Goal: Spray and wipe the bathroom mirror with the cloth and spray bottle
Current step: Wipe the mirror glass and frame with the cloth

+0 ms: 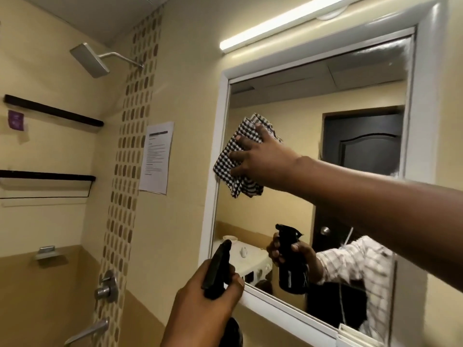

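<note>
The white-framed bathroom mirror (288, 96) fills the right half of the view. My right hand (260, 156) presses a black-and-white checked cloth (231, 159) flat against the glass near the mirror's left edge, fingers spread over it. My left hand (200, 304) grips a black spray bottle (216, 269) low down, just left of the mirror's bottom left corner, with the nozzle pointing up. The mirror reflects the bottle, the hand and a checked sleeve. A hazy smear shows on the glass at the upper right.
A tube light (275, 26) runs above the mirror. A paper notice (156, 156) hangs on the wall to its left. Further left are a shower head (90, 60), two dark shelves (50, 111) and the tap fittings (106, 286).
</note>
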`<action>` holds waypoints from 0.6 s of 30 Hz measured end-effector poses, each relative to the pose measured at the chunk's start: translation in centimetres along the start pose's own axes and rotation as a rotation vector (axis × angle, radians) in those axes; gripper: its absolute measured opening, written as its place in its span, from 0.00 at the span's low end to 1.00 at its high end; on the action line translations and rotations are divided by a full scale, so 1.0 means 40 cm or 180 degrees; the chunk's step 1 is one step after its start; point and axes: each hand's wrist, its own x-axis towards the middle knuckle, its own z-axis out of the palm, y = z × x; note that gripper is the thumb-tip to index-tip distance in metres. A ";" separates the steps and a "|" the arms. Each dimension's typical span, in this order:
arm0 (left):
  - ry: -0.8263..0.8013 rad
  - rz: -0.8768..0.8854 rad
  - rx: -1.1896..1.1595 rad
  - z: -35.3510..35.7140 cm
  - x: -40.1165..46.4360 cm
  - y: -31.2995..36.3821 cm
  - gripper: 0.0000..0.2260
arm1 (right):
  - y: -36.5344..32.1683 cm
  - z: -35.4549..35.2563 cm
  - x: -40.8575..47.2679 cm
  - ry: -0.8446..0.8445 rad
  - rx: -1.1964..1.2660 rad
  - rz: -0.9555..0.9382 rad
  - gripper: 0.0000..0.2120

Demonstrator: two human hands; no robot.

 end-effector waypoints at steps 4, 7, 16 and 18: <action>-0.0141 0.0066 0.0016 0.029 0.001 -0.006 0.05 | 0.045 0.016 -0.107 0.0060 0.0158 -0.0094 0.33; -0.0205 0.0106 0.0012 0.060 -0.006 -0.002 0.04 | 0.070 0.027 -0.225 -0.0050 0.0181 -0.0139 0.37; -0.0445 0.0133 -0.0115 0.121 -0.041 0.057 0.02 | 0.095 -0.004 -0.500 0.0356 -0.0031 -0.0497 0.43; -0.0444 0.0142 -0.0122 0.121 -0.052 0.072 0.03 | 0.099 -0.017 -0.526 0.0362 -0.0034 -0.0473 0.42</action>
